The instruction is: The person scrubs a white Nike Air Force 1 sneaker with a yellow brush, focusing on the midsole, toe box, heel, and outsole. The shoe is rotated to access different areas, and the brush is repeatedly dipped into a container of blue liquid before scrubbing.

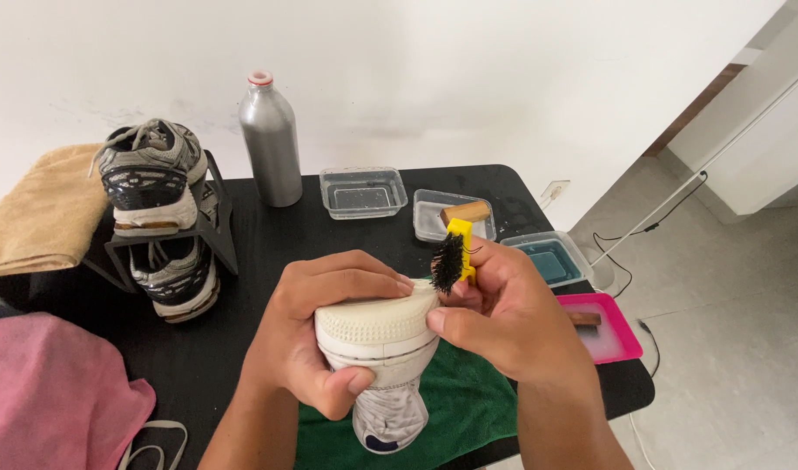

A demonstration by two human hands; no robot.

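Observation:
My left hand (316,335) grips a white sneaker (383,365) held toe-up over a green cloth (468,409), with its rubber toe cap facing me. My right hand (503,318) holds a small yellow brush with black bristles (451,257), and its thumb rests on the sneaker's toe edge. The bristles sit just above the right side of the toe cap.
On the black table (268,235) stand a silver bottle (271,144), a rack with two grey sneakers (159,209), two clear trays (364,191), a tray of blue liquid (551,258) and a pink tray (603,326). A tan towel (42,209) and pink cloth (46,392) lie left.

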